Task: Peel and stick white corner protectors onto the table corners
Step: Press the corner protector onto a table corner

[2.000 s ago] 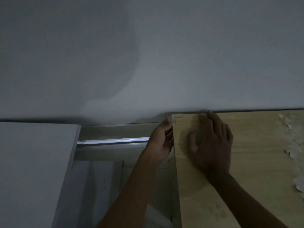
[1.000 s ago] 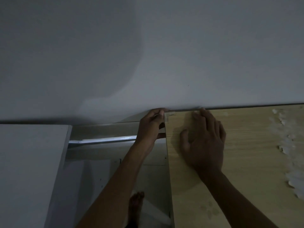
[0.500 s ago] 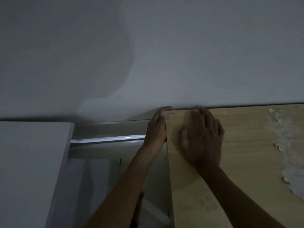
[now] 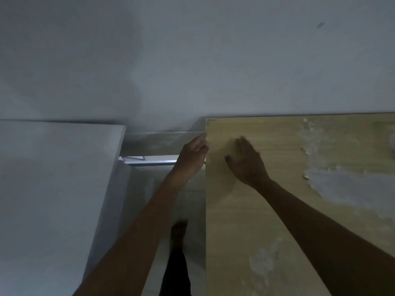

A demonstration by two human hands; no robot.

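The wooden table point(image 4: 267, 221) fills the right side, its far left corner against the wall. A small pale corner protector point(image 4: 210, 120) shows faintly on that corner; the dim light hides its detail. My left hand point(image 4: 192, 157) is beside the table's left edge, a little below the corner. Its fingers are loosely curled, with the fingertips at the edge, and nothing visible in them. My right hand point(image 4: 245, 163), blurred, lies flat on the tabletop with its fingers straight, short of the corner.
A white cabinet top point(image 4: 53, 178) stands at the left, with a narrow gap to the table. In the gap are a metal rail point(image 4: 154, 161), pale floor and my foot point(image 4: 178, 231). Peeled whitish patches point(image 4: 342, 184) mark the tabletop's right part. A grey wall rises behind.
Both hands have drawn back from the far left corner toward me. The corner, covered by my fingers before, is now bare to view.
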